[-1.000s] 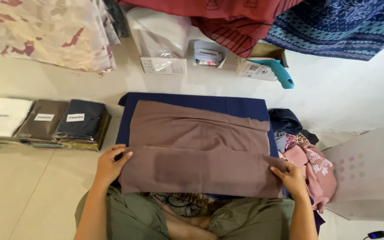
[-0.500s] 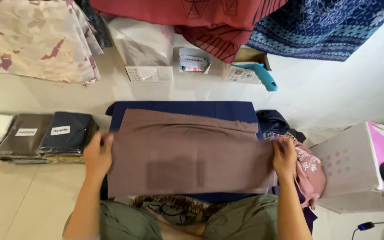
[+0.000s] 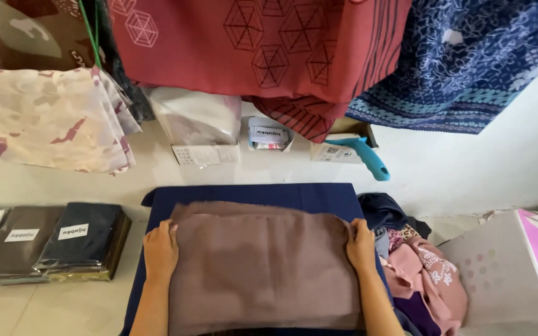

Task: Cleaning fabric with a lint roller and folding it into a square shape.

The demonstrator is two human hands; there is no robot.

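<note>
A mauve-brown cloth (image 3: 263,267) lies folded on a navy blue mat (image 3: 250,194) on the floor in front of me. My left hand (image 3: 160,247) rests on the cloth's left edge near its far corner, fingers curled over the fold. At the right edge sits my right hand (image 3: 361,242), gripping the far right corner the same way. The cloth's far edge lies a little short of the mat's far edge.
Wrapped dark fabric packs (image 3: 51,239) lie left of the mat. A pile of pink and dark clothes (image 3: 421,267) sits to the right, beside a pale box (image 3: 509,267). Small boxes (image 3: 205,154) and a teal-handled tool (image 3: 368,158) line the wall under hanging fabrics (image 3: 263,50).
Both hands carried the near part of the cloth away from me and laid it over the far part. The cloth is now a shorter, thicker fold. The camera tilted up.
</note>
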